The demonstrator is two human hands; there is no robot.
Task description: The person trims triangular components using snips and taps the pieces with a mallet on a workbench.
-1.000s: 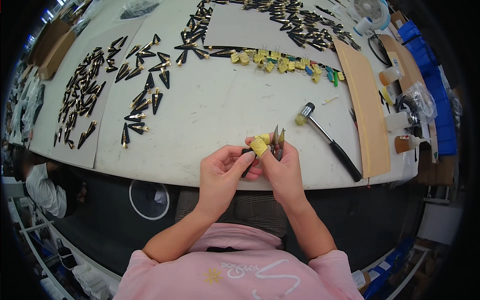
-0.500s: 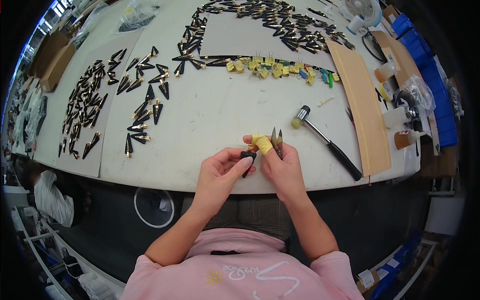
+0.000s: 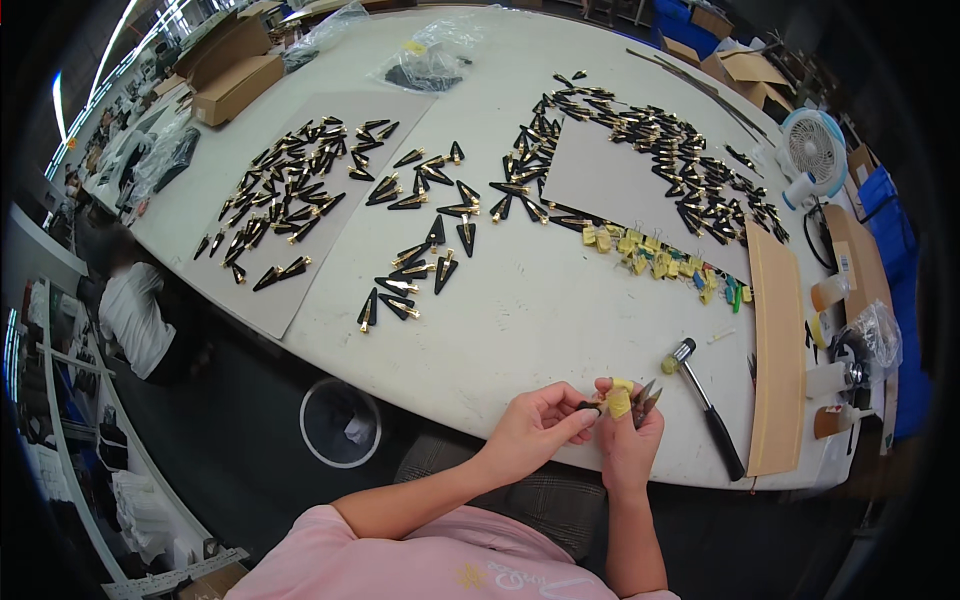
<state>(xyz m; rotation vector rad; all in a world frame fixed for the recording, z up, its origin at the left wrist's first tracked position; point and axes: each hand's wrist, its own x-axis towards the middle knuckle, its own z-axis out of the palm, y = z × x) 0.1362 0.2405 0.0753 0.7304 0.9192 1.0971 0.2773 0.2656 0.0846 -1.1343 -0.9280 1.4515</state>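
Observation:
At the front edge of the white table (image 3: 500, 350), my left hand (image 3: 530, 432) pinches a small black hair clip (image 3: 590, 406), mostly covered by the fingers. Close against it, my right hand (image 3: 630, 450) is closed around a metal tool with two pointed tips (image 3: 647, 396), which look like small snips. Yellow tape (image 3: 619, 403) is wrapped about a digit of that hand, at the hair clip. Whether the right fingertips also grip the clip is hard to see. Loose black clips with gold metal parts (image 3: 410, 270) lie to the left of my hands.
A black-handled hammer (image 3: 718, 430) lies right of my hands, beside a long tan board (image 3: 773, 380). Yellow-padded binder clips (image 3: 660, 262) sit along a grey board (image 3: 610, 175). Bottles (image 3: 830, 420) and a fan (image 3: 814, 150) stand at right. A bin (image 3: 340, 462) and a seated person (image 3: 135, 310) are at left.
The view has swung left, so the table and both hands appear farther right and lower. Less of the hair clip shows between my fingers. Both hands keep their hold.

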